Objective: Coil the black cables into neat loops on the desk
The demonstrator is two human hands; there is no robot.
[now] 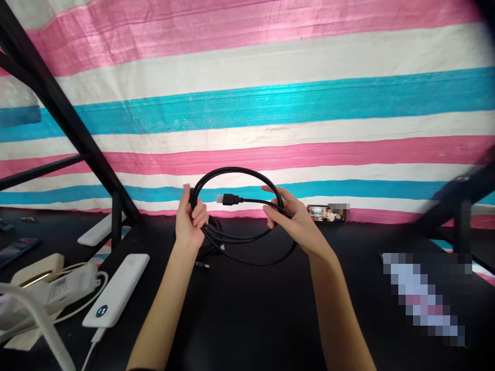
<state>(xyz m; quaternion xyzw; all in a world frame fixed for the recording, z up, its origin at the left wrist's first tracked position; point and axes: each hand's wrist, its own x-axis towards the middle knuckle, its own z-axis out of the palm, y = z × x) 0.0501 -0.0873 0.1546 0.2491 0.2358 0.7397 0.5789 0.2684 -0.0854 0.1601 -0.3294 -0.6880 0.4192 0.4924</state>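
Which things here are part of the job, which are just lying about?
Job:
- black cable, looped between left hand and right hand
- its plug

Lying about:
- white power bank
- lit phone
- power strip
- black coil behind left hand, possibly related

Black table, set with a few electronics.
On the bare-middled table (251, 314), a cable coil (203, 251) is laid toward the back, with a plug (202, 264) just in front. A lit phone (320, 214) is placed at the far edge. At left, a white power bank (119, 288) is set aslant, a lead (96, 337) plugged into its near end. At right, a slanting item (421, 299) is hidden by pixelation.
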